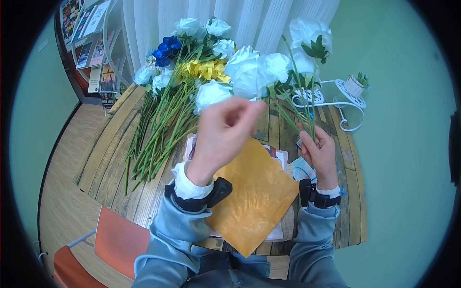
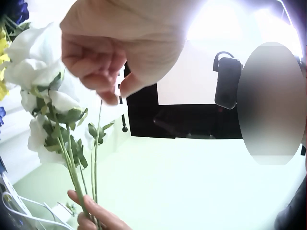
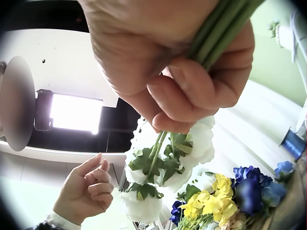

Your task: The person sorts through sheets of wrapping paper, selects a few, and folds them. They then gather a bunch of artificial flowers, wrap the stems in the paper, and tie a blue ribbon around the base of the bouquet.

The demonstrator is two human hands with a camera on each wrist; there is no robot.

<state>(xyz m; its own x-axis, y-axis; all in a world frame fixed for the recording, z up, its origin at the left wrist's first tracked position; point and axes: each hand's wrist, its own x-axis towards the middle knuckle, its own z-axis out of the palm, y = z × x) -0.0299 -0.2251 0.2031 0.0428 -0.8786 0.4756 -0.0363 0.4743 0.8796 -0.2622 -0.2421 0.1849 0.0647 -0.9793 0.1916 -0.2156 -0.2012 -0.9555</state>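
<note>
My right hand [image 1: 318, 151] grips a small bunch of green stems [image 3: 225, 33] with white artificial roses [image 1: 309, 41] at the top, held upright over the table's right side. One stem in the bunch ends in a bare tip [image 1: 284, 37]. My left hand [image 1: 228, 134] is raised over the table, its fingers [image 3: 100, 188] curled and the thumb close to them, with nothing seen in its grasp. Beneath it lies an orange-gold sheet of paper [image 1: 254, 197] on a stack of papers. More white roses [image 1: 247, 67] stand behind the left hand.
A pile of long-stemmed flowers, with yellow blooms [image 1: 209, 70] and blue blooms [image 1: 168, 49], covers the table's left and back. A white metal stand [image 1: 345, 103] with a small potted plant [image 1: 356, 85] is at the right. An orange chair [image 1: 120, 240] stands at the front left.
</note>
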